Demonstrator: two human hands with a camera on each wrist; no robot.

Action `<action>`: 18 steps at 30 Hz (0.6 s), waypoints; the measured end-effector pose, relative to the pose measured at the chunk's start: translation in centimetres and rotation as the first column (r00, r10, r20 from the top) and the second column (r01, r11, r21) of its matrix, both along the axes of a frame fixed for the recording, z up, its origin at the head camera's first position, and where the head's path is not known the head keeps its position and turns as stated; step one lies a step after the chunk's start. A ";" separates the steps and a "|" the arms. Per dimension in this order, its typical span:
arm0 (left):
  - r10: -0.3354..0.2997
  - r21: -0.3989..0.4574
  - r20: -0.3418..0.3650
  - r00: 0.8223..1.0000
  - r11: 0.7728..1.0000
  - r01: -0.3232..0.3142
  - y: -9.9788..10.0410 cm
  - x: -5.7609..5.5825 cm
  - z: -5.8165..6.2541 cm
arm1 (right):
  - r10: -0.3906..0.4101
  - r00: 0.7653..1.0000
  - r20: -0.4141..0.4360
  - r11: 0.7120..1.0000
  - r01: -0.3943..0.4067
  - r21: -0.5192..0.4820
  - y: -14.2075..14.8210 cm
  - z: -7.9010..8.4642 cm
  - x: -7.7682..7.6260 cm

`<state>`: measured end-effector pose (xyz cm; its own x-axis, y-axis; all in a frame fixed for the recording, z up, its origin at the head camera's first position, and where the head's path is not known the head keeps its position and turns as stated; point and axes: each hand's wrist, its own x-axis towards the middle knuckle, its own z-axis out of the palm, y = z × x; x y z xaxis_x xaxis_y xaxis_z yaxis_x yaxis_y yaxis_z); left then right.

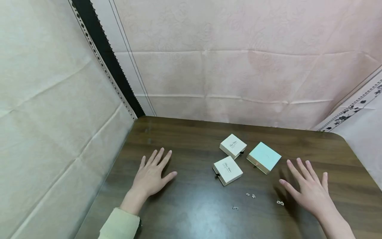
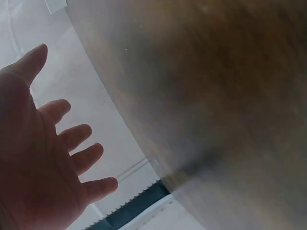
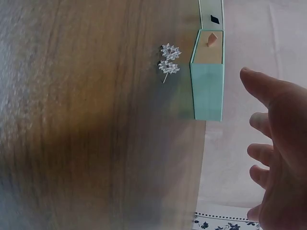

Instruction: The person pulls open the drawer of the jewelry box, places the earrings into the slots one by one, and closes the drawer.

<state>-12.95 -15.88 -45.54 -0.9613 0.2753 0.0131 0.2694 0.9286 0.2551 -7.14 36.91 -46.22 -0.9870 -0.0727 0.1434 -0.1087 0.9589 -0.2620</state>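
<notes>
My left hand is held over the left side of the table, palm down with spread fingers, holding nothing. On the right, my right hand is likewise spread and holds nothing. Nearest to it lies a pair of silver stud earrings; a thin post shows on one earring in the right wrist view. Two more small silver pairs, earrings and earrings, lie further left. Beyond them are a mint-green drawer box, a white drawer box and another white drawer box.
The dark wooden table has a far edge against pale patterned cloth. Another cloth hangs along the left side, with a black strip at the corner. White printed fabric borders the right.
</notes>
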 end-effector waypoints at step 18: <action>-0.231 -0.101 -0.040 0.972 0.969 0.226 3.1 -1.3 1.5 | 0.037 0.999 -0.030 0.999 -0.038 -0.010 -0.5 0.6 0.5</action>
<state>-14.30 -12.75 -44.01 -0.8712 0.4903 0.0242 0.4881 0.8600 0.1490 -6.62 36.36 -45.57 -0.9788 -0.1078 0.1742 -0.1526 0.9511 -0.2686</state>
